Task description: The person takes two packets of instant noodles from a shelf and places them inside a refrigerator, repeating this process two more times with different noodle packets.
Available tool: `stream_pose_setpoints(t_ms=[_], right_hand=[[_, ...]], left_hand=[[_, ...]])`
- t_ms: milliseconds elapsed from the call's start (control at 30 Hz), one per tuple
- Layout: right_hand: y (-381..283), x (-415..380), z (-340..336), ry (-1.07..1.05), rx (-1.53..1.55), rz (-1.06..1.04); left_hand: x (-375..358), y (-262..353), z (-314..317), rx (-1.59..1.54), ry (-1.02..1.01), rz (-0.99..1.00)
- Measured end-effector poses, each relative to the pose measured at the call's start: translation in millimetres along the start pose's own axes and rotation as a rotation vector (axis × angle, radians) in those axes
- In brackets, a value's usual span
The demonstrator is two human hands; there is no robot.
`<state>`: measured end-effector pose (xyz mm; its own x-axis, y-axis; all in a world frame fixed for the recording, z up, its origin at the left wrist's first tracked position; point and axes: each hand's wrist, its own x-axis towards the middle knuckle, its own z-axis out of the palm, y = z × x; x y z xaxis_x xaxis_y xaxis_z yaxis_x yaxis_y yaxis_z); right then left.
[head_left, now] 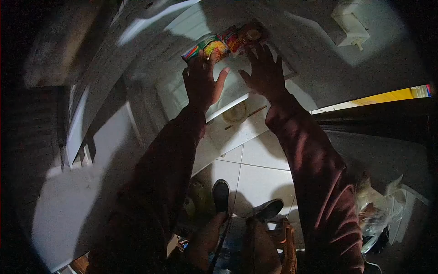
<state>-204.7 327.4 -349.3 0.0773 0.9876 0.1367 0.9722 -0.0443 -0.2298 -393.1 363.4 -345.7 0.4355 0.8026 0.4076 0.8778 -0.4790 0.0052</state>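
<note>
My left hand (200,82) reaches forward with its fingers spread. Its fingertips lie at the near edge of a green and yellow printed food packet (214,46). To the right, my right hand (265,75) is also open, thumb out to the side, and its fingers meet the lower edge of a dark red printed packet (244,38). Both packets lie side by side on a pale shelf-like surface (175,89). The fingertips are in shadow, so how firmly they touch the packets cannot be made out.
Below the shelf's front edge is a lower ledge (219,137) with a round mark and a thin stick (246,117). White floor tiles (262,182) and my shoes (221,194) show beneath. A clear plastic bag (378,210) sits at right; a white box-shaped fixture (351,28) juts out above.
</note>
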Motion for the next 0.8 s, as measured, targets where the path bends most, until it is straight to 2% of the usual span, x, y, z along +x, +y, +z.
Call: stream_pose_setpoints(t_ms=[133,200,267,333,367,433,567,667,800], right_hand=[[-4.8,1.2,-8.3,-0.037,-0.032,0.012],[-4.6,0.9,-10.0,-0.03,0.09,-0.072],[-5.6,-5.4,-6.7,-0.011,0.075,-0.084],[-3.8,-7.0,-11.4,0.022,0.057,-0.095],[-0.2,-6.7,-15.5,0.034,0.127,-0.086],[6.2,-5.8,-16.7,0.048,0.19,-0.075],[10.0,-2.4,-21.8,-0.033,0.139,-0.118],[11.8,-0.2,-16.0,-0.045,0.098,-0.158],[20.6,2.3,-2.0,-0.014,0.086,-0.214]], left_hand=[[-4.2,-1.6,-1.0,-0.031,0.048,0.054],[-0.6,-5.0,0.6,-0.101,0.059,0.072],[-4.8,-5.6,-1.8,-0.167,0.059,0.092],[-3.5,4.0,-18.5,-0.046,0.187,0.099],[-6.5,4.5,-21.4,-0.047,0.191,0.103],[-14.2,2.7,-18.6,-0.089,0.026,0.097],[-11.5,-2.3,-9.4,-0.183,0.067,0.071],[-14.0,-3.8,-9.2,-0.165,-0.014,0.057],[-16.8,-6.2,-3.5,-0.162,0.095,0.13]])
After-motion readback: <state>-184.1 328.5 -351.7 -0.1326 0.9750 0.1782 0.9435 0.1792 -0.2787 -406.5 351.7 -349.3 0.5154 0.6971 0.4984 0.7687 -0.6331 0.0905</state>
